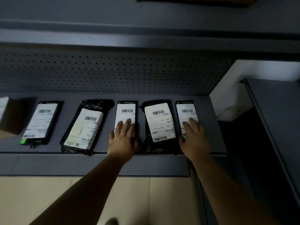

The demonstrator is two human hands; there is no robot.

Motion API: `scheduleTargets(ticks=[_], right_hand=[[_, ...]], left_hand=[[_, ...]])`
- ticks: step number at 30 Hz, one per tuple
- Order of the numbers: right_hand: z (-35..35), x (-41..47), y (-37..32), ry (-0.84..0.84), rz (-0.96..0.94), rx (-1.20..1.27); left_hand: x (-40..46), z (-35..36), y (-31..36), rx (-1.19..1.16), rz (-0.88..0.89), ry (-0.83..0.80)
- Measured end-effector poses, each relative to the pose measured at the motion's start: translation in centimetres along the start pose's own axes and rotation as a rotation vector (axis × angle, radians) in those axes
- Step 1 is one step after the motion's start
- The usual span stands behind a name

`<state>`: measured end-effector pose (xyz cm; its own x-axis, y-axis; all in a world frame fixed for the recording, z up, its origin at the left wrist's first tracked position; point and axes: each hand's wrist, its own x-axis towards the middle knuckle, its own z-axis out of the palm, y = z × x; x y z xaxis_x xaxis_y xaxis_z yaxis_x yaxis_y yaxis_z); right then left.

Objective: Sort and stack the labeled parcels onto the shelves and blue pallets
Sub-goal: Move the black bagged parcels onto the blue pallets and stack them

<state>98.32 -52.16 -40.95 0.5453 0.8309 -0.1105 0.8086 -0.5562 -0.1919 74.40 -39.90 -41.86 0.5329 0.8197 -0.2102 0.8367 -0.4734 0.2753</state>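
Several black parcels with white barcode labels lie in a row on a grey shelf (103, 150). My left hand (123, 137) rests flat, fingers spread, on the near end of a slim middle parcel (127, 111). My right hand (194, 135) lies flat in the same way on the slim rightmost parcel (185, 110). Between them sits a crumpled bagged parcel (159, 122). To the left are another bagged parcel (84, 127) and a flat parcel with a green tab (40, 122). Neither hand grips anything.
A perforated back panel (113, 73) rises behind the row, with an upper shelf (129, 38) above. A brown box (9, 116) sits at the far left. A second grey unit (276, 111) and a white box (233, 104) stand to the right. Beige floor tiles (48, 200) lie below.
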Motion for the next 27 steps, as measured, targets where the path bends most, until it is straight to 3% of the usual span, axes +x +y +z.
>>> scheduleTargets(ticks=[15,20,27], right_hand=[[-0.3,-0.8,-0.3,0.049,0.008,-0.028],[-3.2,-2.5,-1.6,0.172,-0.008,-0.016],[-7.5,-5.8,-6.5,0.28,-0.168,0.001]], left_hand=[[-0.9,-2.4,-0.5,-0.044,0.066,0.026],[-3.0,-5.8,-0.5,-0.027,0.103,0.085],[-7.6,-11.4,-1.2,-0.028,0.112,0.198]])
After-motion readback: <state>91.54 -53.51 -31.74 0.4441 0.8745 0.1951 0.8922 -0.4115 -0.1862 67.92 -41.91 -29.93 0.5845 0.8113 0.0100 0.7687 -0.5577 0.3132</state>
